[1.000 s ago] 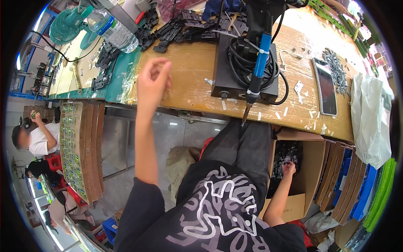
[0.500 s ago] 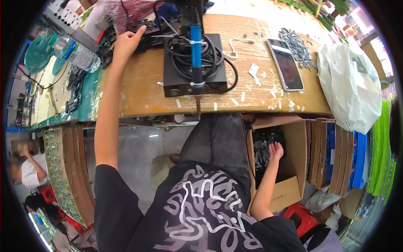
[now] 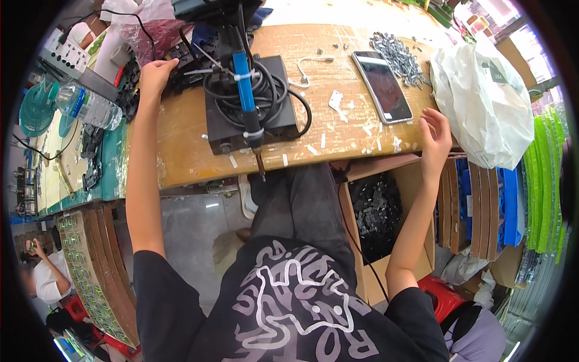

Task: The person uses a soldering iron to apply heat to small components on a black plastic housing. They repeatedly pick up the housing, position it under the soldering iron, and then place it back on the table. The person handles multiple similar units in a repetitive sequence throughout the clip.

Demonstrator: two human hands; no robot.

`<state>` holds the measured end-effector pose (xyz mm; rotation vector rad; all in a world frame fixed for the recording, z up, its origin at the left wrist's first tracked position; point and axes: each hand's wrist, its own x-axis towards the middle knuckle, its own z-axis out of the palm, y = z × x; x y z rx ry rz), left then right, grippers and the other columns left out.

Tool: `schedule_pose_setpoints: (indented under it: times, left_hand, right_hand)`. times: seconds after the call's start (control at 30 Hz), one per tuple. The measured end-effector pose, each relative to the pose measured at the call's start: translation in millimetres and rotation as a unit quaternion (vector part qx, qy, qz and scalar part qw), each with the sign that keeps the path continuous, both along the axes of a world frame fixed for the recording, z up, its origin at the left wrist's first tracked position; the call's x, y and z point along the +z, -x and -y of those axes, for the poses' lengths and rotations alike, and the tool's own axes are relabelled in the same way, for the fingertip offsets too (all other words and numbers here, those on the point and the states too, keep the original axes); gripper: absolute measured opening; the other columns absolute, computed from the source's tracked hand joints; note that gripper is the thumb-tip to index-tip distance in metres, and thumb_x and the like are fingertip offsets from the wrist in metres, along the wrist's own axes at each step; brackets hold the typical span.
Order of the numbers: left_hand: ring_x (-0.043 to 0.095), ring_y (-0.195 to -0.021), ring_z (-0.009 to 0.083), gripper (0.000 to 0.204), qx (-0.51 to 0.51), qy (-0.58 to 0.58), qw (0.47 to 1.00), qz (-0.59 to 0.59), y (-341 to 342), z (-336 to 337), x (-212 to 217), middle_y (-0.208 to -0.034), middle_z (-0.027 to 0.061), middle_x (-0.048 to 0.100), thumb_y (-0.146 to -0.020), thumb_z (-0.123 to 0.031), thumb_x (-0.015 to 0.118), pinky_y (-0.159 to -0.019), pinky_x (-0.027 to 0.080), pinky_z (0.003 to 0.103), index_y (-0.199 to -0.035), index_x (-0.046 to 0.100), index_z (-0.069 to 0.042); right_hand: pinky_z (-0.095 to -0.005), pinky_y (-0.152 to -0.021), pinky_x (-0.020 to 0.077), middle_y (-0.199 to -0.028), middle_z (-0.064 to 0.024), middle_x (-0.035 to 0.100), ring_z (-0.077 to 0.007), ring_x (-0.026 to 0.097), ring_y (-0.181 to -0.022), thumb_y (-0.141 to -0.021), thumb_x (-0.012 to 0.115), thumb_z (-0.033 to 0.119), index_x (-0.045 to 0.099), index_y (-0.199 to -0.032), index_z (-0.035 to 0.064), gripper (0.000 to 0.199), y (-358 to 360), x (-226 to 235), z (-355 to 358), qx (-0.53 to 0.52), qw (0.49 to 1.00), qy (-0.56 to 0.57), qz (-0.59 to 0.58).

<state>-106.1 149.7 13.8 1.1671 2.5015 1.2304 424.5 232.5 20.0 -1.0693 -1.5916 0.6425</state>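
My left hand (image 3: 158,78) is at the far left of the wooden table, beside a pile of black plastic parts (image 3: 192,65). Its fingers are drawn together at the edge of that pile, and whatever they hold cannot be made out. Over the front right edge of the table hangs my right hand (image 3: 436,137), fingers loosely bent and apart, nothing in them. It is between a phone (image 3: 386,90) lying on the table and a white plastic bag (image 3: 479,102). Below it, a cardboard box (image 3: 410,181) holds many small black parts (image 3: 377,208).
A black box (image 3: 223,130) with coiled cable and a blue-handled, metal-tipped tool (image 3: 244,81) stands mid-table. Small metal pieces (image 3: 399,59) lie behind the phone. A water bottle (image 3: 89,105) and green fan (image 3: 41,108) are left. Stacked trays (image 3: 476,211) stand right.
My right hand has risen out of the box of black parts to the table's front edge. My left hand stays by the black pile. The view has shifted slightly.
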Motion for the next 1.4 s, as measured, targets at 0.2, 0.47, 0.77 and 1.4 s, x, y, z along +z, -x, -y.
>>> schedule_pose_setpoints:
  times: [0.2,0.47,0.77,1.4]
  left_hand:
    - [0.056,-0.088,0.0302,0.068,0.099,0.109,0.972,-0.185,-34,-12,22,-0.091,0.0171,0.059,-0.067,-0.060,0.052,-0.078,0.039,0.037,-0.097,0.052,0.001]
    - [0.050,-0.102,0.0315,0.072,0.040,0.219,0.950,-0.218,17,-45,11,-0.105,0.0201,0.054,-0.066,-0.055,0.058,-0.083,0.037,0.038,-0.109,0.045,0.002]
    - [0.055,-0.093,0.0242,0.058,-0.059,0.027,0.998,0.025,13,-33,17,-0.098,0.0173,0.058,-0.060,-0.029,0.070,-0.080,0.040,0.029,-0.105,0.053,0.004]
    - [0.053,-0.080,0.0101,0.034,-0.103,-0.246,0.849,0.456,-141,151,25,-0.092,0.0052,0.054,-0.073,-0.006,0.057,-0.073,0.043,0.024,-0.104,0.044,-0.001]
  right_hand:
    - [-0.0231,-0.064,0.0447,-0.082,-0.0067,0.058,-0.0108,0.054,-0.070,-0.072,0.059,0.003,0.058,-0.089,0.0000,0.017,7,-10,-74,-0.012,0.988,-0.005,0.152]
    - [-0.0215,-0.057,0.0419,-0.070,-0.0033,0.057,-0.0082,0.050,-0.059,-0.071,0.061,0.004,0.060,-0.081,-0.0002,0.012,19,-19,-94,-0.030,0.988,-0.021,0.150]
    - [-0.0197,-0.062,0.0427,-0.075,-0.0033,0.058,-0.0084,0.054,-0.068,-0.074,0.061,0.006,0.059,-0.084,0.0005,0.012,8,-22,-94,0.015,0.999,0.014,0.031]
    - [-0.0189,-0.067,0.0421,-0.083,-0.0014,0.059,-0.0069,0.051,-0.070,-0.079,0.058,0.010,0.060,-0.098,0.0030,0.020,5,-16,-88,0.022,0.997,0.076,-0.022]
